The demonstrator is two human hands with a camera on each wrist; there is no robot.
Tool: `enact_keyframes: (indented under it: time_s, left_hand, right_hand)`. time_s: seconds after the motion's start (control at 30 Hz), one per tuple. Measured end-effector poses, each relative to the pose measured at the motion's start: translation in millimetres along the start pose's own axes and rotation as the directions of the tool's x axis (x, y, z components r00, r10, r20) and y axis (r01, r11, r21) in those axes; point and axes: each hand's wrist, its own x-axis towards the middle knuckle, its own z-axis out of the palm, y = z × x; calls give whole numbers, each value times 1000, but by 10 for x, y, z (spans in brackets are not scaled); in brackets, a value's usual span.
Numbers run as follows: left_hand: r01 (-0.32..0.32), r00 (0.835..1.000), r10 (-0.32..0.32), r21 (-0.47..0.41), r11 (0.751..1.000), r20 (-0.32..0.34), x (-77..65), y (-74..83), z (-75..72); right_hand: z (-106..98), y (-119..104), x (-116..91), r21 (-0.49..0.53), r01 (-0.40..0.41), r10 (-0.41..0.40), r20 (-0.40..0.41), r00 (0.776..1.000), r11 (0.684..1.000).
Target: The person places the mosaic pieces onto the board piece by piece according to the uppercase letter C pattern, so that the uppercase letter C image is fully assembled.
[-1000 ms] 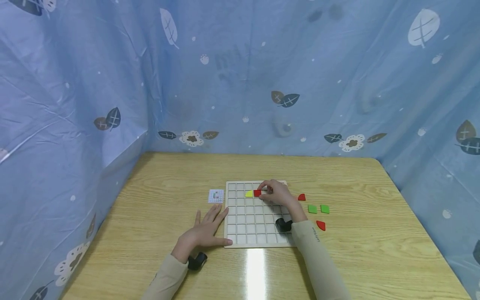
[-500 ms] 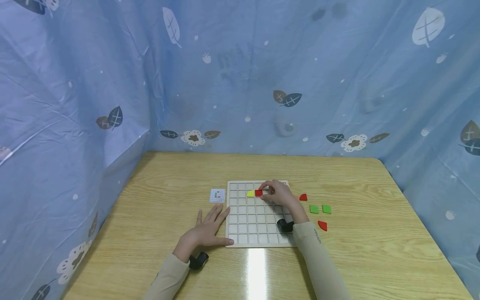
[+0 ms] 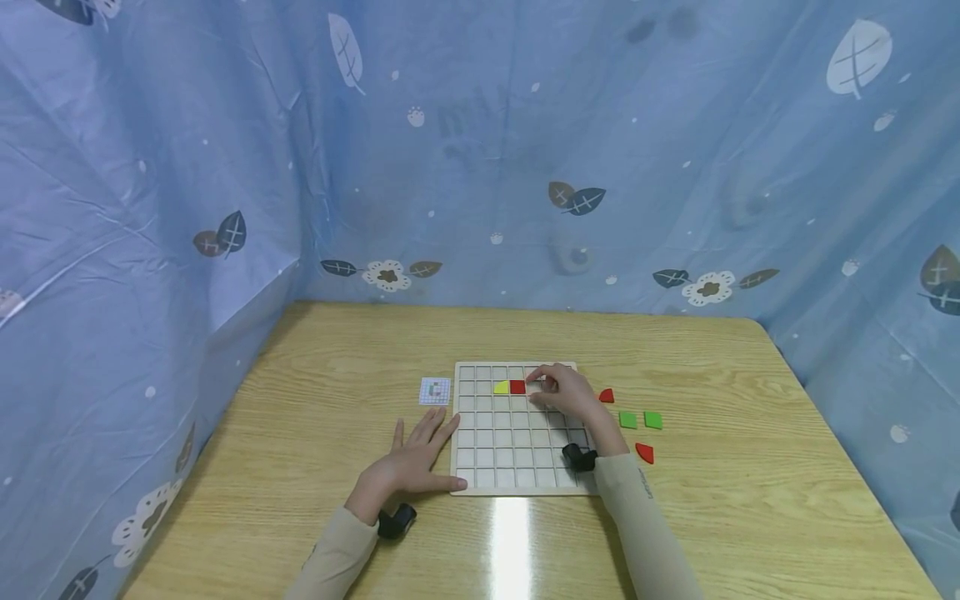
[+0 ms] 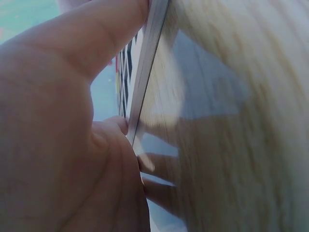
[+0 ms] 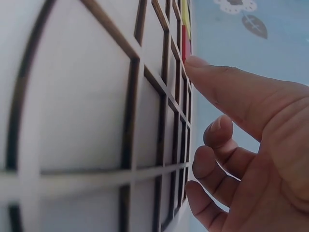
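Note:
A white grid board [image 3: 486, 458] lies on the table with two tiles in its upper rows: a yellow rounded tile [image 3: 501, 388] and, right beside it, a red square tile [image 3: 517, 387]. My right hand [image 3: 566, 393] hovers over the board just right of the red tile, thumb and index finger parted, holding nothing. In the right wrist view the red tile [image 5: 184, 42] shows past the thumb, and the other fingers are loosely bent. My left hand [image 3: 412, 467] is spread at the board's left edge, its thumb and a fingertip touching the rim; the left wrist view shows its palm [image 4: 106, 183] close up.
Right of the board lie two green tiles [image 3: 627, 420] and two red quarter-round tiles [image 3: 645, 452], one partly beside the right wrist. A small printed grid card [image 3: 435, 391] sits left of the board. A blue patterned curtain [image 3: 480, 167] encloses the wooden table [image 3: 337, 350].
My right hand has let go of the red square tile and drawn slightly to the right, its fingers spreading. The red tile stays beside the yellow one. The left hand keeps its place.

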Motion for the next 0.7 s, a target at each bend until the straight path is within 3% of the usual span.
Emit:
enact_keyframes:
  time_s: [0.27,0.53,0.7]
  left_hand:
    - [-22,1000,23,-18,1000,11,26,-54,39]
    - [-7,1000,7,-9,1000,-5,5,-30,20]
    - [-4,1000,4,-8,1000,2,29,-61,32]
  right_hand:
    - [-89,31,-117,-28,27,-28,-28,999,999]
    - [-207,76,-237,7,-58,58,-45,997,998]
    - [-305,118,-304,-25,-21,20,-57,998,999]
